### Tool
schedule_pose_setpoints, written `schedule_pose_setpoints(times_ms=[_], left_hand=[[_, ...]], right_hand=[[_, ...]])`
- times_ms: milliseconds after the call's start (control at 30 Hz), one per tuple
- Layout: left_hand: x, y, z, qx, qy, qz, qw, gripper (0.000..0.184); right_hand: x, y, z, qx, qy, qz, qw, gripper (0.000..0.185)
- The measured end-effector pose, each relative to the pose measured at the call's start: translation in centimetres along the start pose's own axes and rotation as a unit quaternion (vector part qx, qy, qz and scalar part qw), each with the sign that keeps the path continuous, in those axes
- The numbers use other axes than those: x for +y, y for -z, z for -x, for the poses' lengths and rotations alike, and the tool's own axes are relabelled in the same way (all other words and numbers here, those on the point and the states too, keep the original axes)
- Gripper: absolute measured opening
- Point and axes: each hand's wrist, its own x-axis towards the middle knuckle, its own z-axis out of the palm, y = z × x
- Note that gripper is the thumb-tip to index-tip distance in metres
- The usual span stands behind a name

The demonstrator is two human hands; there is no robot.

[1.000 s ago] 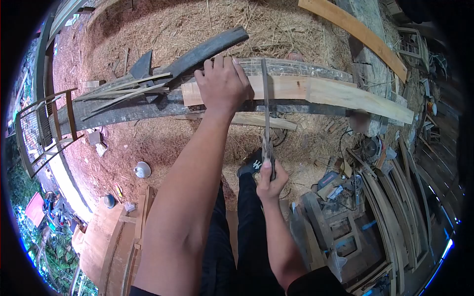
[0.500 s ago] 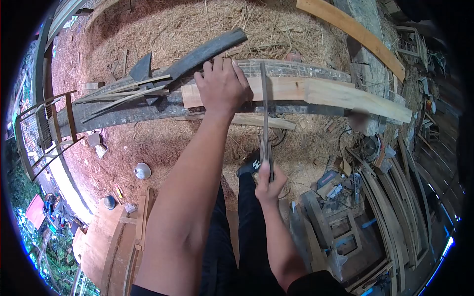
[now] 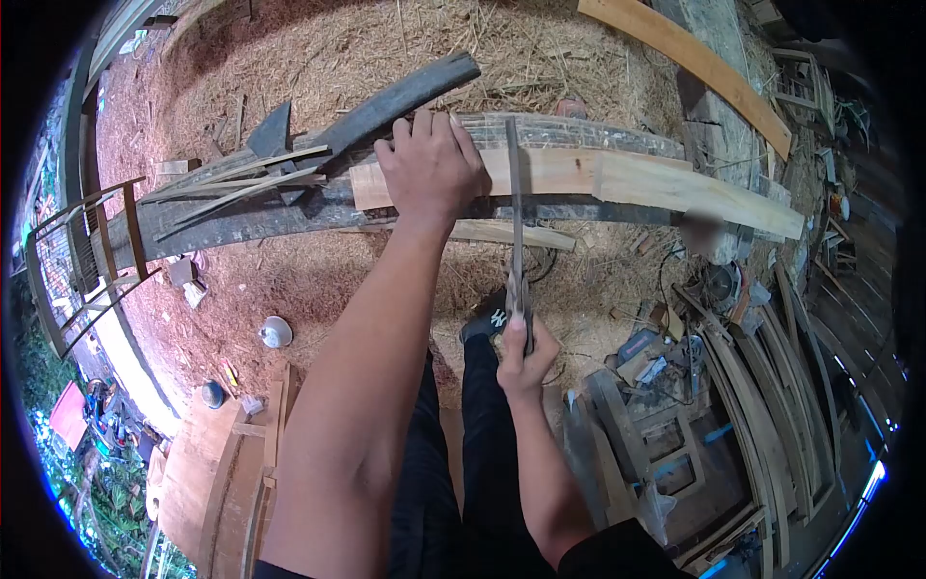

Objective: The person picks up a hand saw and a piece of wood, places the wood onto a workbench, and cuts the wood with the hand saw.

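Note:
A pale wooden board [image 3: 555, 172] lies across a weathered, dark beam. My left hand [image 3: 431, 166] presses on the board near its left end, fingers curled over its far side. In my right hand [image 3: 527, 353] is the handle of a handsaw [image 3: 518, 207]. Its long, narrow blade points away from me and crosses the board just right of my left hand. The blade appears edge-on, so I cannot tell how deep it sits in the wood. A second pale board [image 3: 699, 193] overlaps on the right and reaches past the beam.
The old beam [image 3: 241, 220] carries thin wood strips [image 3: 246, 183] and a curved dark plank [image 3: 395, 99] on its left part. Shavings cover the ground around it. A round lamp-like object [image 3: 276, 332] lies at left. Long curved boards [image 3: 762, 425] are stacked at lower right, near a power tool [image 3: 719, 288].
The whole view has shifted very slightly up and left. Both hands keep their grips, and the saw remains across the same part of the board.

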Motion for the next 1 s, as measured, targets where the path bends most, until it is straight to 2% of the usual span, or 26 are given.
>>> schedule_pose_setpoints(times_ms=[100, 167, 233, 300, 367, 433, 567, 700, 767, 900, 967, 1000], left_hand=[[0.0, 0.2, 0.0, 0.004, -0.009, 0.001, 1.000, 0.022], [0.2, 0.2, 0.1, 0.001, -0.008, 0.004, 1.000, 0.022], [-0.2, 0.2, 0.1, 0.001, 0.003, 0.001, 1.000, 0.022], [0.0, 0.0, 0.3, 0.001, 0.003, 0.010, 1.000, 0.021], [0.2, 0.1, 0.2, 0.002, 0.002, 0.017, 1.000, 0.022], [0.0, 0.0, 0.1, 0.043, -0.015, -0.016, 0.999, 0.022], [0.1, 0.1, 0.2, 0.020, 0.000, -0.016, 1.000, 0.022], [-0.1, 0.0, 0.1, 0.047, -0.023, -0.029, 0.998, 0.021], [-0.1, 0.1, -0.1, 0.042, -0.017, -0.027, 0.999, 0.022], [0.0, 0.0, 0.1, 0.031, -0.014, -0.032, 0.999, 0.023], [0.0, -0.1, 0.1, 0.039, -0.012, -0.028, 0.999, 0.023], [0.0, -0.1, 0.1, 0.045, -0.014, -0.024, 0.999, 0.023]], right_hand=[[0.1, 0.0, 1.7, 0.024, -0.006, -0.032, 0.999, 0.036], [0.1, -0.2, 1.1, 0.007, 0.023, 0.041, 0.999, 0.036], [-0.1, -0.7, -0.2, 0.000, 0.009, 0.044, 0.999, 0.037], [0.4, -0.3, -0.4, 0.018, -0.022, -0.007, 1.000, 0.037], [0.4, 0.5, 1.4, 0.013, 0.012, 0.023, 1.000, 0.039], [0.6, 0.5, 2.4, 0.031, -0.008, -0.043, 0.999, 0.040], [-1.2, -0.2, -1.8, -0.010, -0.030, 0.023, 0.999, 0.037], [-0.4, 0.5, 2.5, 0.018, 0.007, -0.019, 1.000, 0.037], [-0.6, 0.7, 2.6, 0.019, -0.013, -0.014, 1.000, 0.037], [-1.2, -0.1, -0.3, -0.028, 0.007, 0.075, 0.997, 0.035], [-1.2, 0.2, 0.1, 0.022, -0.003, -0.019, 1.000, 0.034], [-1.3, 0.4, 0.7, 0.024, -0.005, -0.019, 1.000, 0.034]])
